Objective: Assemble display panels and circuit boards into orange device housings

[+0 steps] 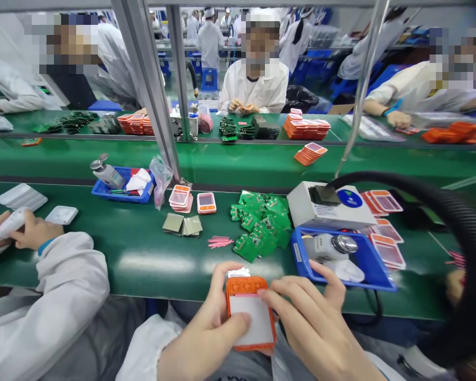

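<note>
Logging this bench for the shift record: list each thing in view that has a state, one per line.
orange device: held in both hands, white face up
left hand: gripping device, thumb on its face
right hand: fingers on device's right edge
green circuit boards: loose heap on the belt
blue tray: on the belt, holding a white tool
pump bottle: lying tilted in its tray

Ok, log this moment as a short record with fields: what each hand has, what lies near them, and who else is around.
left hand: left hand grips the orange-framed device, thumb on its white face
right hand: right hand holds the device's right edge, fingers on its top
bench: green bench
near the hands: pile of green circuit boards, pink strips, blue tray with a white tool
neighbour: co-worker's white sleeve at left
opposite side: seated person in white
</note>
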The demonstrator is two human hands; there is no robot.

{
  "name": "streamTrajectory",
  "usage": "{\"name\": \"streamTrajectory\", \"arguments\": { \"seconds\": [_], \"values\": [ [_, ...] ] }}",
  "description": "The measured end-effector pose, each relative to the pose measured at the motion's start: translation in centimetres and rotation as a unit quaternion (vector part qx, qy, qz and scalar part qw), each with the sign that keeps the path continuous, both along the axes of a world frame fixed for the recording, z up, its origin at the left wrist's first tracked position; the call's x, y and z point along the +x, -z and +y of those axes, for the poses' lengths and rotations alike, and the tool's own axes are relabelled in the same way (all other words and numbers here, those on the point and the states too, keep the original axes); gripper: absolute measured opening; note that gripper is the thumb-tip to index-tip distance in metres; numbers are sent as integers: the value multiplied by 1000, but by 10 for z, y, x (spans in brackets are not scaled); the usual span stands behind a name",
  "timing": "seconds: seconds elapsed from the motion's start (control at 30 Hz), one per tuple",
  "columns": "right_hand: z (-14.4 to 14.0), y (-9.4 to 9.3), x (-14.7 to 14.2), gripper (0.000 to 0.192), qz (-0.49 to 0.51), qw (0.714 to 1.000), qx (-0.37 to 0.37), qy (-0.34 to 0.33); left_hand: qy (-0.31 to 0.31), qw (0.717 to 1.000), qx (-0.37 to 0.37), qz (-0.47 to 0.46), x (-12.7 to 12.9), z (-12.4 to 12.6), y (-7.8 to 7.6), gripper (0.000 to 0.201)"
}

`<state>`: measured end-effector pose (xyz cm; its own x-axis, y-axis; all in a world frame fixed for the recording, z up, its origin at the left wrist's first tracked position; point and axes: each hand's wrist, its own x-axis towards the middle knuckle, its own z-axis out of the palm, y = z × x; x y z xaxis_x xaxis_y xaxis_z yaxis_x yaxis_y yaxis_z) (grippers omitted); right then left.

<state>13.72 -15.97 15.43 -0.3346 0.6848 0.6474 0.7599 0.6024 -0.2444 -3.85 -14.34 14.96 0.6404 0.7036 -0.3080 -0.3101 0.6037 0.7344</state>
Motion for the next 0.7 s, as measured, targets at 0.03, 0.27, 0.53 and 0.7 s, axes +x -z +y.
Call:
{"name": "streamTrajectory", "arguments": {
  "seconds": [0.03, 0.27, 0.53, 0.7],
  "values": [
    [0, 0, 0, 23, -1, 1000, -1, -1, 2, 1000, -1, 2, 0, 0, 0, 57],
    [-2, 2, -1, 24, -13, 1000, 3, 11, 11, 1000, -7, 1, -1, -2, -1, 52],
    [-2, 1, -3, 24, -7, 1000, 3, 0, 12, 1000, -2, 4, -3, -3, 3, 51],
    [-2, -1, -4, 24, -5, 1000, 2, -1, 13, 1000, -3, 5, -3, -3, 3, 51]
  ]
}}
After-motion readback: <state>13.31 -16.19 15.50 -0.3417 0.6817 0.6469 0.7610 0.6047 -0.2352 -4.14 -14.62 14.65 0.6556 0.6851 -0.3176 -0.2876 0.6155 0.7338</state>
